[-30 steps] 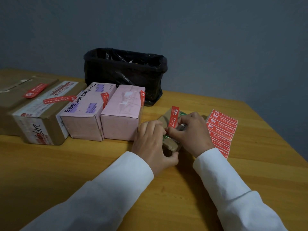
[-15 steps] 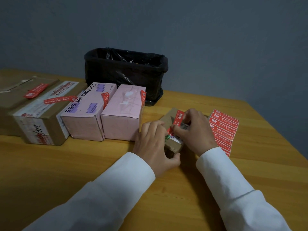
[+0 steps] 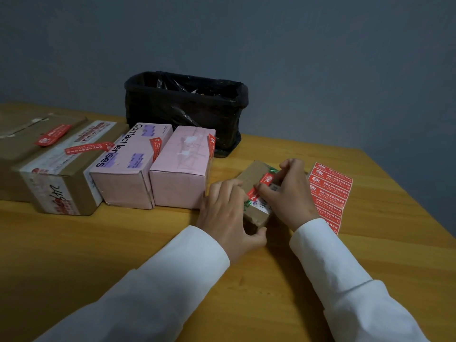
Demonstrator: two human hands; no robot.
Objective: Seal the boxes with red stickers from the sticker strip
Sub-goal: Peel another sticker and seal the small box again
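A small brown cardboard box [image 3: 254, 174] lies on the wooden table [image 3: 98, 243] just right of the pink boxes. My left hand [image 3: 227, 213] grips its left side and near end. A red sticker [image 3: 265, 180] lies flat across the box's top. My right hand [image 3: 287, 191] presses on that sticker with its fingertips and hides part of it. The red sticker strip [image 3: 330, 193] lies flat on the table right beside my right hand, several stickers still on it.
Two pink boxes [image 3: 133, 169] [image 3: 182, 166] and two brown cardboard boxes [image 3: 66, 174] [image 3: 22, 139] stand in a row at the left, each with a red sticker. A black-lined bin [image 3: 185, 109] stands behind them. The table edge runs down the right side.
The red sticker stood upright in my right hand a second ago. It has been laid down onto the small brown box, and my right fingers have moved along it.
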